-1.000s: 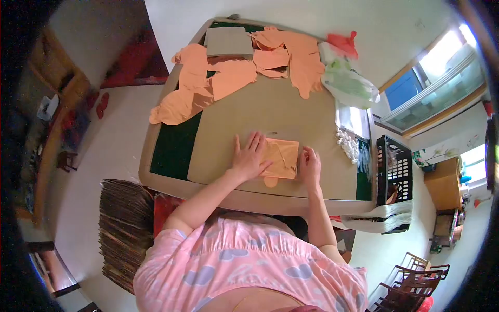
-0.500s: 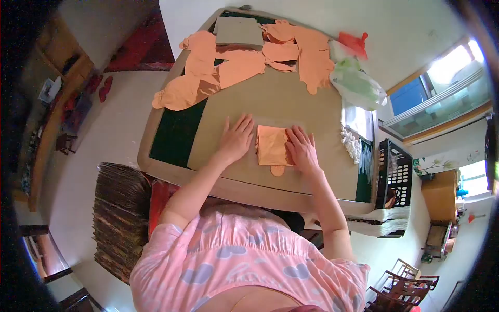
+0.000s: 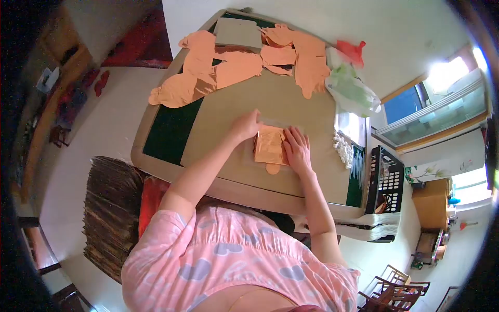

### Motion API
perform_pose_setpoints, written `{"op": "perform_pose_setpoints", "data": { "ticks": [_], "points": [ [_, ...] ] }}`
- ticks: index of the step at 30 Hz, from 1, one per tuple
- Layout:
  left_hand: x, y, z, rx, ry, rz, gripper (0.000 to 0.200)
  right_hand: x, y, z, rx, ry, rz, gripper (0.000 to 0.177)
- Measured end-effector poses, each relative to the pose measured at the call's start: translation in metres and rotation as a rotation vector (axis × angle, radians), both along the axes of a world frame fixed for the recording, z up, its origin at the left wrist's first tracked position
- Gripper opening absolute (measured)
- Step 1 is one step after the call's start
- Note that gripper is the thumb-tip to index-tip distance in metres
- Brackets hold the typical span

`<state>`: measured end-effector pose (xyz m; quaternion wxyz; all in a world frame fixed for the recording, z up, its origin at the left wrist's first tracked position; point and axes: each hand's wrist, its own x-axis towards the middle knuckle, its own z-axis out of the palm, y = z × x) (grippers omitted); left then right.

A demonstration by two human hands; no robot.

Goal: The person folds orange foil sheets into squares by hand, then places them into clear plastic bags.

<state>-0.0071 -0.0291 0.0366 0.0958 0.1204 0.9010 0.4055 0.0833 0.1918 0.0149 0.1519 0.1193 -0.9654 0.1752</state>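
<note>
A folded copper-coloured foil piece (image 3: 269, 145) lies on the brown board (image 3: 223, 122), with a rounded tab sticking out at its near edge. My left hand (image 3: 248, 125) is at the foil's upper left corner, its fingers curled together; what they grip is too small to make out. Resting on the right edge of the foil is my right hand (image 3: 297, 146), flat, with its fingers stretched out and slightly apart.
More copper foil shapes (image 3: 200, 67) lie along the far side of the table, beside a grey square board (image 3: 238, 33). At the right are a plastic bag (image 3: 353, 93), white string-like pieces (image 3: 342, 149), thin sticks (image 3: 357, 169) and a black crate (image 3: 389, 182).
My left hand has moved right, from flat on the board to the foil's upper left corner, and its fingers have closed. My right hand stays on the foil's right edge. The view has shifted slightly.
</note>
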Motion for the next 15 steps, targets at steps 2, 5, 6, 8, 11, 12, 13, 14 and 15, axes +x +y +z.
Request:
{"op": "perform_pose_setpoints", "data": {
  "ticks": [2,5,6,8,11,12,13,14,15],
  "points": [
    [-0.010,0.001,-0.010,0.039,-0.036,-0.003,0.039,-0.001,0.000,0.000,-0.009,0.002,0.002,0.042],
    [-0.014,0.003,-0.024,-0.002,0.081,0.024,0.037,0.001,-0.002,0.004,-0.019,0.010,0.003,0.042],
    [-0.012,0.003,-0.019,-0.044,0.040,-0.007,0.035,0.002,-0.002,0.004,-0.020,0.011,0.005,0.042],
    [-0.012,0.004,-0.009,-0.123,-0.044,-0.066,0.030,0.002,0.000,0.004,-0.036,0.014,0.016,0.042],
    [-0.019,0.009,-0.026,0.011,-0.039,-0.011,0.025,0.003,0.000,0.005,-0.045,0.015,0.024,0.042],
    [-0.020,0.009,-0.026,0.009,-0.025,0.002,0.025,0.003,-0.001,0.006,-0.046,0.016,0.023,0.041],
    [-0.022,0.008,-0.025,0.005,-0.011,0.014,0.024,0.004,-0.001,0.006,-0.045,0.020,0.022,0.041],
    [-0.023,0.007,-0.025,0.002,0.004,0.026,0.024,0.004,-0.002,0.006,-0.045,0.025,0.021,0.041],
    [-0.018,0.004,-0.009,-0.034,-0.071,-0.010,0.028,0.003,-0.002,0.006,-0.044,0.031,0.022,0.040]
  ]
}}
